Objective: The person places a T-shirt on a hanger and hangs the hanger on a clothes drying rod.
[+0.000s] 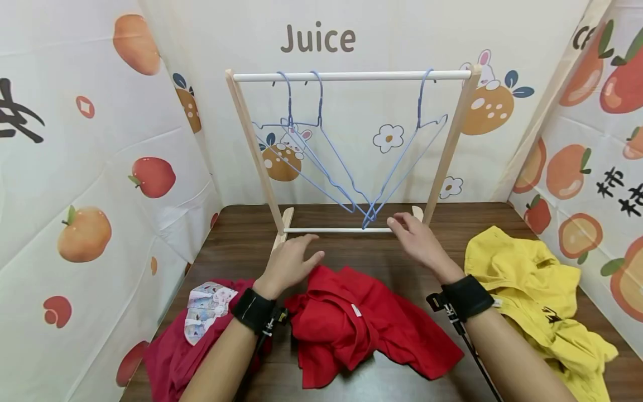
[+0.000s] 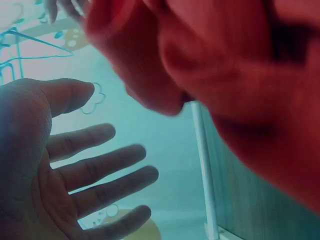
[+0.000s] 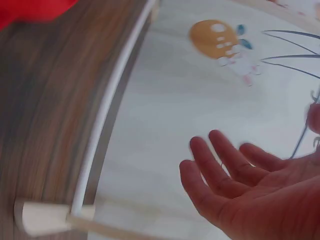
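Both hands are raised over the table with nothing in them. In the head view my left hand (image 1: 291, 265) is above the left side of a crumpled red garment (image 1: 341, 324), its fingers spread apart in the left wrist view. My right hand (image 1: 419, 243) hovers to the right, its fingers loosely extended just below the hangers. Several blue wire hangers (image 1: 346, 167) hang from the white top bar (image 1: 351, 76) of a wooden rack (image 1: 454, 145). Two hook on at the left, one at the right, and their lower ends overlap in the middle.
A dark pink garment (image 1: 171, 363) with a patterned patch lies at the left, partly behind the left forearm. On the right is a yellow garment (image 1: 527, 279). The rack's lower white bar (image 1: 331, 230) runs near the table's back edge. Fruit-printed cloth (image 1: 567, 111) surrounds the table (image 1: 241, 234).
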A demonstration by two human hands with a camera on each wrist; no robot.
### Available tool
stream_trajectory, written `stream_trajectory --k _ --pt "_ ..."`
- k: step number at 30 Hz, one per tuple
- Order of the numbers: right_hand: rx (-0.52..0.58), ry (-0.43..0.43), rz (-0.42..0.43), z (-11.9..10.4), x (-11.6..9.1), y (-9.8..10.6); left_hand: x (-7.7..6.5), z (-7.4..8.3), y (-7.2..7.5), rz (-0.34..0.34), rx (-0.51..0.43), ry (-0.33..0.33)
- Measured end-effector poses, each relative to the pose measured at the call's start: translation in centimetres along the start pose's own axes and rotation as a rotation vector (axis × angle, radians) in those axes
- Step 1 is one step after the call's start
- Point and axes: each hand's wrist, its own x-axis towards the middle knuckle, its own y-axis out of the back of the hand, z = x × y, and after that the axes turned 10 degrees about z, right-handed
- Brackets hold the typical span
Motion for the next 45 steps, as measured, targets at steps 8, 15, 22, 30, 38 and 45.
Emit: stream_trajectory --k 8,15,22,30,38,45 --pt "0.475 -0.143 -0.059 -3.8 1.0 1.2 -3.1 1.4 1.6 -0.022 -0.161 -0.012" --pt "0.808 -0.226 -0.106 -6.1 1.9 1.6 -6.2 2.1 1.7 -0.07 -0.165 -0.027" --pt "0.868 -0.3 -0.1 -7.1 2.6 1.9 -7.4 2.3 1.4 -0.094 -0.158 -0.027" --pt "0.859 -0.236 -0.084 -7.5 1.9 2.9 -7.6 2.2 0.7 -0.091 -0.114 -0.032" --pt "0.928 -0.154 -0.106 -7.2 -0.6 5.6 -6.5 2.0 0.5 -0.048 -0.114 -0.07" --pt "0.921 -0.121 -0.161 -4.6 -4.7 6.8 -6.6 1.6 0.2 -0.051 -0.065 -0.066"
